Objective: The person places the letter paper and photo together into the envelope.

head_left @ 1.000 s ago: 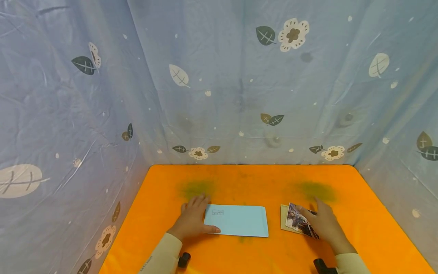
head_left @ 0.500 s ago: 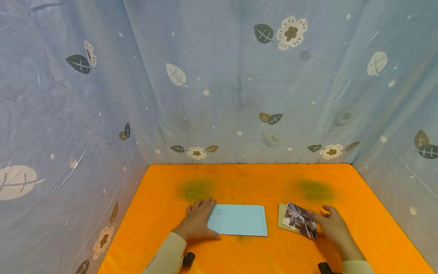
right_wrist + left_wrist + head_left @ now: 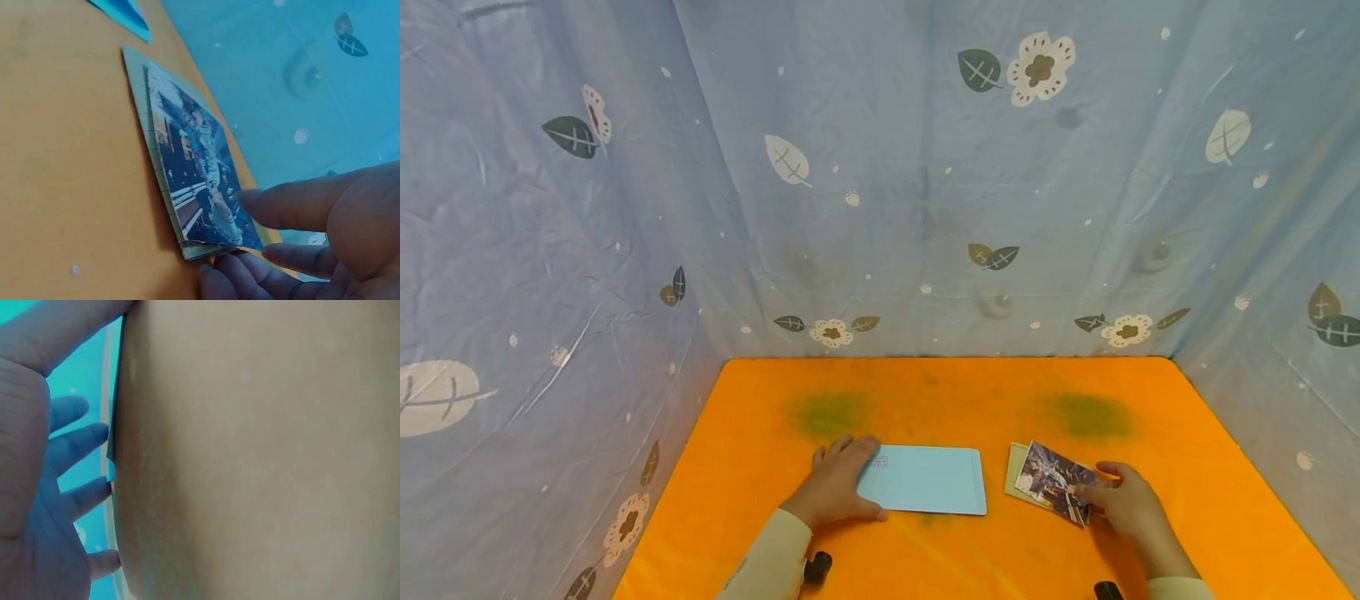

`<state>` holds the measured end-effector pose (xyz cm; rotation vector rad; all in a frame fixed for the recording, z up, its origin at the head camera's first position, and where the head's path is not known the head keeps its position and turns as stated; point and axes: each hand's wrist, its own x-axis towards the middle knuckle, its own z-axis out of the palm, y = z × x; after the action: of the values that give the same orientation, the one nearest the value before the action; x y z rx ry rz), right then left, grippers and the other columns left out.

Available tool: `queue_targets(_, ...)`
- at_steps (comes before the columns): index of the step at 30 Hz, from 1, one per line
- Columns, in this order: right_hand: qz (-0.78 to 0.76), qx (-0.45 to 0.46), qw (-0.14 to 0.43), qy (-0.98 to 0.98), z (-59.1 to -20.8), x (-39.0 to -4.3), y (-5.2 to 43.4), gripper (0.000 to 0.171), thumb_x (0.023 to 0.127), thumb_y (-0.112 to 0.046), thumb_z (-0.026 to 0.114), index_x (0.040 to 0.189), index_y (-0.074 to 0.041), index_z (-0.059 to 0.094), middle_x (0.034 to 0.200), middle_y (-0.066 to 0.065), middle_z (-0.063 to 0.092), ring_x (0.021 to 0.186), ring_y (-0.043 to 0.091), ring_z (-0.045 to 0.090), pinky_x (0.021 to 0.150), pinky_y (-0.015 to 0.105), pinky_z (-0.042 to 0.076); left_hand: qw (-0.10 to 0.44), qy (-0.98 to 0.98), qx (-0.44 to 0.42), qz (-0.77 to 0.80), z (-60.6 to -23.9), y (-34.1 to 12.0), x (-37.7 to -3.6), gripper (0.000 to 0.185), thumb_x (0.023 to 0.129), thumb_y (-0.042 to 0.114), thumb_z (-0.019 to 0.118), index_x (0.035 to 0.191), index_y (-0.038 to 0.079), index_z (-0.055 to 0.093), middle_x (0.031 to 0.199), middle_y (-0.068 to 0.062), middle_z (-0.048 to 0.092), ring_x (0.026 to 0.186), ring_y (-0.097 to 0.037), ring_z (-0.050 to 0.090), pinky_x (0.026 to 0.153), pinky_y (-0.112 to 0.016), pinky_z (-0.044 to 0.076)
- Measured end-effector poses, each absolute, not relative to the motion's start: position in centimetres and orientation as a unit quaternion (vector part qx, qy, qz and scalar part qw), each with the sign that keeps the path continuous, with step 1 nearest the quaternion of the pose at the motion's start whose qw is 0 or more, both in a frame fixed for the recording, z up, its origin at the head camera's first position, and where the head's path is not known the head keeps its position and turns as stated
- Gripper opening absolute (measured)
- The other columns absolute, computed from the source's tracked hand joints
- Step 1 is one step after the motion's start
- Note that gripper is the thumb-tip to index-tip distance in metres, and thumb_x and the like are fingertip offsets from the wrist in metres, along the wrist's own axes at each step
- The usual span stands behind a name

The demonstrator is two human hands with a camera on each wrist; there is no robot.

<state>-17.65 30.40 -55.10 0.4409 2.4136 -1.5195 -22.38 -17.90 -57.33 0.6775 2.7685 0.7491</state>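
Note:
A pale blue envelope (image 3: 932, 479) with a small printed block near its upper left lies flat on the table. My left hand (image 3: 838, 487) rests across its left end, thumb at the near edge and fingertips at the far edge. In the left wrist view, the fingers (image 3: 78, 447) look spread and fairly straight beside the envelope's edge. To the right, a colour photo card (image 3: 1056, 482) lies askew over a beige ruled paper (image 3: 1017, 468). My right hand (image 3: 1127, 504) pinches the photo's right end. The right wrist view has the thumb (image 3: 281, 206) on top and fingers around the lower edge.
An orange table (image 3: 940, 392) with two greenish stains bears everything. Blue curtains (image 3: 887, 250) with leaf and flower prints rise along its back, left and right sides. Black wrist-camera mounts (image 3: 817, 568) stick out near the forearms.
My right hand has drawn back slightly to the right, from over the photo to its right end, uncovering more of the picture. The left hand has slid a little farther right onto the envelope.

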Motion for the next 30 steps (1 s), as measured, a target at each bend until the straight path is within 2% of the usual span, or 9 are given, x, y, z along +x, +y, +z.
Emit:
queue_targets(3, -0.513, 0.153, 0.121, 0.836, -55.36, -17.57, 30.47, 0.085, 0.101, -0.02, 0.081, 0.157, 0.019, 0.031, 0.136, 0.045, 0.051, 0.094, 0.031, 0.071, 0.073, 0.043, 0.061, 0.091, 0.938, 0.23, 0.244, -57.26, -17.77, -22.2, 0.114, 0.077, 0.068, 0.092, 0.168, 0.017, 0.045, 0.17, -0.003, 0.042, 0.157, -0.042, 0.028, 0.118, -0.08, 0.013)
queue_targets(6, -0.522, 0.16, 0.117, 0.83, -55.5, -17.51, 30.45, 0.082, 0.101, -0.015, 0.079, 0.158, 0.019, 0.03, 0.124, 0.035, 0.058, 0.094, 0.032, 0.07, 0.074, 0.043, 0.062, 0.085, 0.942, 0.23, 0.23, -57.2, -17.61, -22.12, 0.113, 0.078, 0.069, 0.091, 0.168, 0.017, 0.045, 0.169, -0.004, 0.042, 0.157, -0.04, 0.03, 0.118, -0.081, 0.015)
queue_targets(9, -0.533, 0.162, 0.115, 0.822, -55.48, -17.39, 30.37, 0.079, 0.102, -0.011, 0.077, 0.158, 0.02, 0.029, 0.114, 0.025, 0.062, 0.09, 0.03, 0.07, 0.073, 0.043, 0.062, 0.08, 0.945, 0.23, 0.22, -57.1, -17.47, -22.03, 0.112, 0.078, 0.069, 0.091, 0.167, 0.017, 0.047, 0.169, -0.005, 0.043, 0.156, -0.04, 0.032, 0.117, -0.081, 0.018)
queue_targets(13, -0.533, 0.161, 0.107, 0.824, -55.29, -17.24, 30.23, 0.072, 0.105, -0.009, 0.072, 0.156, 0.02, 0.031, 0.105, 0.019, 0.064, 0.085, 0.027, 0.071, 0.071, 0.041, 0.061, 0.074, 0.946, 0.23, 0.218, -56.89, -17.32, -21.88, 0.109, 0.078, 0.067, 0.092, 0.165, 0.017, 0.05, 0.167, -0.006, 0.045, 0.155, -0.039, 0.034, 0.117, -0.08, 0.02)
queue_targets(18, -0.529, 0.166, 0.096, 0.827, -55.13, -17.04, 30.17, 0.065, 0.105, -0.008, 0.071, 0.154, 0.02, 0.037, 0.104, 0.017, 0.066, 0.083, 0.025, 0.07, 0.068, 0.041, 0.059, 0.062, 0.945, 0.231, 0.221, -56.8, -17.27, -21.79, 0.107, 0.077, 0.067, 0.094, 0.162, 0.016, 0.054, 0.163, -0.006, 0.048, 0.152, -0.036, 0.038, 0.117, -0.079, 0.024)
queue_targets(30, -0.512, 0.165, 0.077, 0.839, -55.15, -16.88, 30.26, 0.059, 0.107, -0.017, 0.072, 0.148, 0.017, 0.048, 0.108, 0.014, 0.067, 0.091, 0.024, 0.068, 0.073, 0.035, 0.059, 0.06, 0.94, 0.231, 0.244, -56.71, -17.21, -21.46, 0.103, 0.077, 0.06, 0.097, 0.16, 0.016, 0.056, 0.157, -0.009, 0.05, 0.148, -0.038, 0.04, 0.117, -0.078, 0.023)
